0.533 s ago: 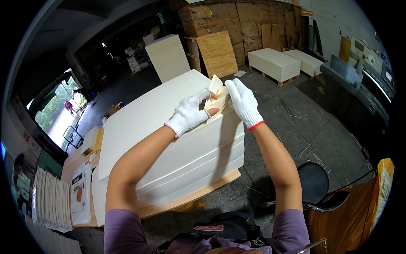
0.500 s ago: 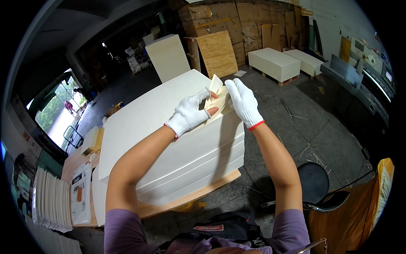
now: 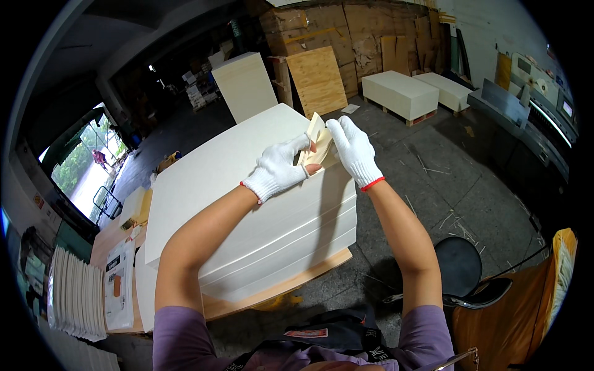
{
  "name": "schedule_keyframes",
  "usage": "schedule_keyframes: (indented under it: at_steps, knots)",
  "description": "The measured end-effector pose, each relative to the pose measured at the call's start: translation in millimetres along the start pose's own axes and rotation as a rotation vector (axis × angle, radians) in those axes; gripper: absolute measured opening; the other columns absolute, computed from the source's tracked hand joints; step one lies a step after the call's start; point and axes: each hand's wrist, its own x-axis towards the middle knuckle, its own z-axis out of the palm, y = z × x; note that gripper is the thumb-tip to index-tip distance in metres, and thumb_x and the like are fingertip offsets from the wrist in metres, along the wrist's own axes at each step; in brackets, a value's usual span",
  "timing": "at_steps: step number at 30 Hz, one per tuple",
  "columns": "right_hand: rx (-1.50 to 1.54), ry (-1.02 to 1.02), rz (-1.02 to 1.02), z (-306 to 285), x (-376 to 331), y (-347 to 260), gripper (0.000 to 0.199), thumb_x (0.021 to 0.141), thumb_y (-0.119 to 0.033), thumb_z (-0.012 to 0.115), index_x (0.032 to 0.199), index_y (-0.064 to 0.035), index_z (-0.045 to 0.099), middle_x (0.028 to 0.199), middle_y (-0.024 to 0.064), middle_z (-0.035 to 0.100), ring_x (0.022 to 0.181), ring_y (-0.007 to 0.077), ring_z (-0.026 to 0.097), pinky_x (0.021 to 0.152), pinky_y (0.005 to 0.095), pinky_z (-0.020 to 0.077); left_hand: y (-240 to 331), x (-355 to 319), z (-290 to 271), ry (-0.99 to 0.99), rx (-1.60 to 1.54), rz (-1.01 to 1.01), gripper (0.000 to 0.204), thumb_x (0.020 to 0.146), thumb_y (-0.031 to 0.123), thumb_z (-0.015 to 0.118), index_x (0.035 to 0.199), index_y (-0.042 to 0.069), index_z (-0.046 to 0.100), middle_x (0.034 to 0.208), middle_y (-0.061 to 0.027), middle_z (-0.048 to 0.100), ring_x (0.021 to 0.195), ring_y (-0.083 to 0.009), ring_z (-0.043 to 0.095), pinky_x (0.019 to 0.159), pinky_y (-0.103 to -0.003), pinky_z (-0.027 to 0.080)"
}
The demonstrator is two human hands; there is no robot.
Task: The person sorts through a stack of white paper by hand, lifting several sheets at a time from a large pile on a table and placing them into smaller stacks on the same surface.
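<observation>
A tall stack of large cream-white paper sheets (image 3: pixel 226 167) stands before me, its top sheets bent up at the near right corner. My left hand (image 3: pixel 278 167), in a white knit glove with bare thumb and fingertip showing, is closed on the curled paper sheets (image 3: pixel 317 147). At their right edge, my right hand (image 3: pixel 355 151), gloved with a red cuff, has its fingers pressed together against the sheets. Its thumb and the inner side of its grip are mostly hidden.
The stack rests on a wooden board (image 3: pixel 272 292). To the right are a black stool (image 3: pixel 458 263) and a machine (image 3: pixel 526 117). More paper stacks (image 3: pixel 399 96) sit on pallets behind. Bundled sheets (image 3: pixel 77 294) stand at the lower left. Paper strips (image 3: pixel 455 219) litter the floor.
Both hands remain at the bent corner. The right hand has shifted slightly left, and the curled sheets have changed shape a little between the hands.
</observation>
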Motion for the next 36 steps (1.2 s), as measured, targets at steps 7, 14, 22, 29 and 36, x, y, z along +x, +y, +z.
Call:
schedule_keyframes:
  at_steps: [7,14,22,29,36]
  knots:
    - [0.020,-0.047,0.047,-5.1,-0.6,-4.3,0.051,0.101,-0.055,0.046,0.094,-0.0060,0.057,0.079,0.0181,0.067,0.076,0.0338,0.067,0.073,0.0423,0.0493,5.6,0.6,-4.0,-0.035,-0.023,-0.050,0.036,0.084,0.022,0.073,0.118,0.015,0.064,0.091,-0.0111,0.073,0.078,-0.0213,0.072,0.074,-0.036,0.058]
    - [-0.217,-0.011,-0.006,-44.3,-0.9,9.2,0.060,0.094,-0.064,0.051,0.096,-0.0056,0.066,0.084,0.0172,0.070,0.083,0.0343,0.069,0.077,0.0432,0.0507,17.5,-15.9,-3.6,0.150,0.157,0.249,0.054,0.077,0.014,0.066,0.131,0.021,0.062,0.099,-0.0171,0.074,0.085,-0.0338,0.073,0.080,-0.040,0.060]
    - [-0.636,-0.326,-0.126,-43.1,-6.8,8.0,0.061,0.091,-0.067,0.051,0.086,-0.0089,0.068,0.081,0.0154,0.069,0.081,0.0347,0.068,0.070,0.0430,0.0508,8.6,9.9,-2.7,-0.048,0.307,-0.035,0.042,0.086,0.031,0.059,0.127,0.025,0.061,0.099,-0.0137,0.074,0.090,-0.0332,0.072,0.080,-0.046,0.056]
    - [-0.697,-0.233,-0.461,-42.8,6.9,0.6,0.058,0.095,-0.063,0.049,0.086,-0.0086,0.066,0.081,0.0165,0.068,0.079,0.0381,0.066,0.069,0.0476,0.0508,-9.4,38.1,9.0,-0.041,0.368,-0.049,0.042,0.088,0.034,0.059,0.129,0.025,0.059,0.113,-0.0114,0.072,0.103,-0.0324,0.069,0.086,-0.045,0.053]
    - [-0.029,-0.300,0.096,-17.8,16.6,-2.9,0.060,0.102,-0.059,0.041,0.102,-0.0037,0.065,0.077,0.0111,0.064,0.077,0.0257,0.063,0.078,0.0370,0.0476,-22.5,18.6,4.4,-0.004,0.094,0.071,0.041,0.091,0.025,0.062,0.131,0.017,0.061,0.115,-0.0108,0.072,0.099,-0.0283,0.070,0.089,-0.039,0.053]
